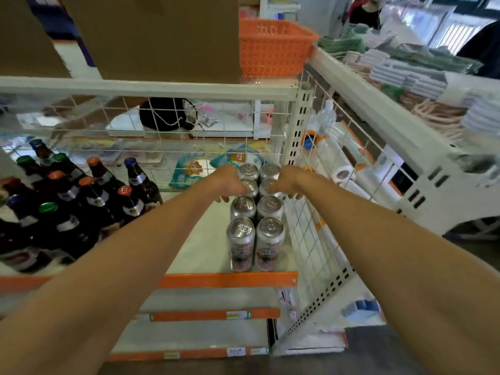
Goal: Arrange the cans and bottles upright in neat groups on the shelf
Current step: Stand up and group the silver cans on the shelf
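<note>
Several silver cans (pixel 255 212) stand upright in two neat columns along the right side of the white shelf (pixel 205 247). My left hand (pixel 230 182) reaches in and grips a can (pixel 250 186) in the left column, second row from the back. My right hand (pixel 286 182) grips the can (pixel 267 186) beside it in the right column. My fingers curl down over the can tops and hide part of them. Several dark brown bottles (pixel 81 201) with coloured caps stand upright in a group at the left of the same shelf.
A wire grid wall (pixel 311 234) borders the cans on the right, and a wire back panel (pixel 162 131) closes the rear. An orange basket (pixel 273 47) and a cardboard box (pixel 162 36) sit on the shelf above. Folded cloths (pixel 411 71) fill the neighbouring shelf.
</note>
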